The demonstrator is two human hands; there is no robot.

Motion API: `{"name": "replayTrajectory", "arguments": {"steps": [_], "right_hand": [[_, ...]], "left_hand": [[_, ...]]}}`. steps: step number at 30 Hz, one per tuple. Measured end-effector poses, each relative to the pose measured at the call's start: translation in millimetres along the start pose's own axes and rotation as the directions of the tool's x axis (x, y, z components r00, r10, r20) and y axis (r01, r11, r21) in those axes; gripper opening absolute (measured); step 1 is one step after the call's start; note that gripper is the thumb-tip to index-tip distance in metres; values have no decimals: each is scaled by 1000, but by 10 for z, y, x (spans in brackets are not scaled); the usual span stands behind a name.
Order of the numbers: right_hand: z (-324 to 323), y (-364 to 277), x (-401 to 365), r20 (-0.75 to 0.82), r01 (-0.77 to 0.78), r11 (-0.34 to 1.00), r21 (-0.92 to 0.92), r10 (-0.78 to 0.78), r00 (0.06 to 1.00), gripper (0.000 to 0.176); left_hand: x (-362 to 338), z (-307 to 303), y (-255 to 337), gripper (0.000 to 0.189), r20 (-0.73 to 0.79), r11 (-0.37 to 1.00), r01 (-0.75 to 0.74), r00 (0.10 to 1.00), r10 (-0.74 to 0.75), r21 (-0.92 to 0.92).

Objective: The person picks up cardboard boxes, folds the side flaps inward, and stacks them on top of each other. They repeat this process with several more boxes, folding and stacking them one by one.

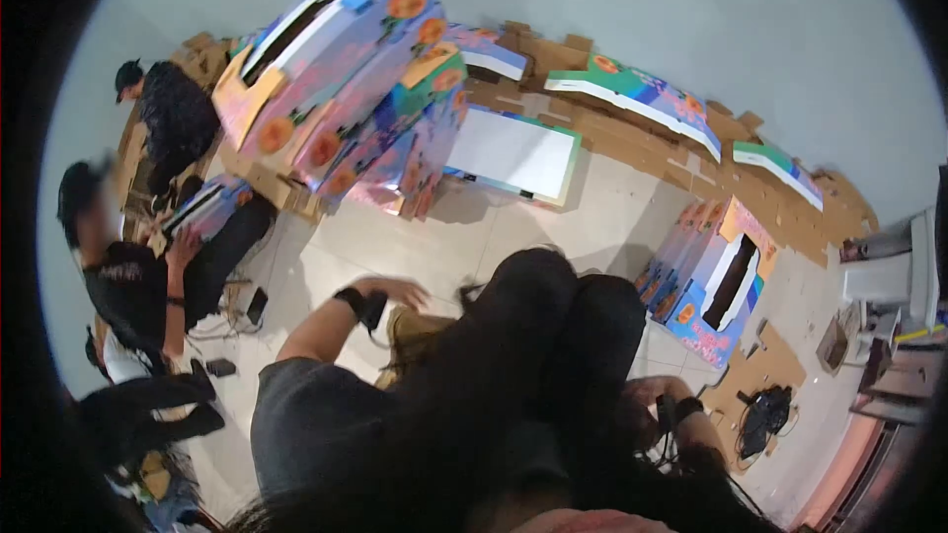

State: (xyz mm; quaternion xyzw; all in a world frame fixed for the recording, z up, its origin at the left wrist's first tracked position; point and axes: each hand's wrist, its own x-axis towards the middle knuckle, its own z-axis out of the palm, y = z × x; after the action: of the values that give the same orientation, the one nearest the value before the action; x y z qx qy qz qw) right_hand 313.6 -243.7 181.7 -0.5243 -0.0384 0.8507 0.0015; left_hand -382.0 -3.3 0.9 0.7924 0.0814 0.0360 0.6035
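At far left, a seated person in black [128, 281] holds a flowered box [222, 209] across the lap; next, a tall stack of flowered cardboard boxes [360, 54] stands on the tiled floor [306, 281]; nearer the viewer, the wearer's left hand [395, 291] is loosely extended, well apart from the partly hidden right hand [649, 395], whose grip I cannot tell; near it, beside the knees [602, 316], stands a shorter flowered stack [688, 314]; farther right, a black bundle [765, 419] lies on flat cardboard [762, 360]
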Motion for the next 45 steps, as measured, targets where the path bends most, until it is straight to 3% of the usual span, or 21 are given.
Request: {"name": "replayTrajectory", "arguments": {"steps": [1,2,4,5,6,7,8,10,12,14,16,19,22,23,24,25,26,27,30,34,45], "right_hand": [[-24,-192,-70,13,-44,998,-46,45,999,45],[-66,-479,-150,81,-93,953,-287,121,989,45],[-166,-840,-425,51,-262,958,-113,269,962,54],[-89,-979,-592,77,-231,966,-113,241,968,57],[12,-1078,-795,101,-203,973,-111,214,972,59],[177,-1132,-924,83,-144,955,-259,170,982,61],[417,-1141,-1006,76,-87,913,-398,127,989,62],[797,-1098,-1130,40,-18,865,-502,45,998,56],[1031,-976,-1089,-104,-43,789,-613,-26,994,52],[1177,-896,-984,-241,-102,696,-711,-104,965,48],[1239,-800,-1001,-276,-89,715,-693,-149,949,50],[993,-525,-695,-334,-218,578,-786,-101,937,60],[547,-31,-241,43,222,491,-842,-350,936,83],[599,-62,-252,9,204,507,-837,-361,933,82],[690,-104,-285,-25,187,524,-831,-371,928,82],[815,-214,-357,-127,46,518,-854,-294,948,82],[685,-228,-264,-207,-39,565,-824,-235,950,80],[574,-247,-181,-285,-125,606,-786,-174,943,79],[448,-380,22,-156,-156,630,-760,56,986,59],[89,-220,452,76,-92,706,-702,203,976,52],[193,43,606,165,-6,838,-546,115,980,52]], "left_hand": [[79,-303,503,39,-48,920,387,920,-390,-59],[206,-636,1105,46,-88,695,700,692,-717,-163],[140,-1042,1651,44,-152,640,647,644,-750,-415],[81,-1237,1709,42,-147,822,516,818,-556,-241],[156,-1333,1964,41,-137,827,518,823,-552,-221],[237,-1430,2231,39,-128,831,519,827,-547,-200],[493,-1462,2809,38,-124,663,672,665,-736,-330],[685,-1619,3030,31,-123,716,655,711,-692,-240],[897,-1821,3511,30,-167,784,562,827,-537,263],[878,-2077,3466,28,-261,632,335,942,-210,699],[1119,-2041,4243,24,-533,723,617,743,-405,311],[1005,-2169,4554,21,-730,693,714,525,-438,98],[910,-2024,4555,21,-758,639,769,430,-491,22],[811,-2018,4201,25,-667,668,616,707,-236,417],[835,-2011,3869,25,-331,608,397,917,-225,687],[885,-1764,3725,25,-398,721,538,834,-381,437],[963,-1578,3399,27,-212,847,367,928,-306,385],[1043,-1423,2923,31,13,916,402,916,-402,8],[1446,-991,2363,41,210,659,739,628,-750,142],[1792,-1023,1861,41,-5,634,751,645,-764,184],[1938,-1244,501,38,-486,560,756,650,-584,338]]}}
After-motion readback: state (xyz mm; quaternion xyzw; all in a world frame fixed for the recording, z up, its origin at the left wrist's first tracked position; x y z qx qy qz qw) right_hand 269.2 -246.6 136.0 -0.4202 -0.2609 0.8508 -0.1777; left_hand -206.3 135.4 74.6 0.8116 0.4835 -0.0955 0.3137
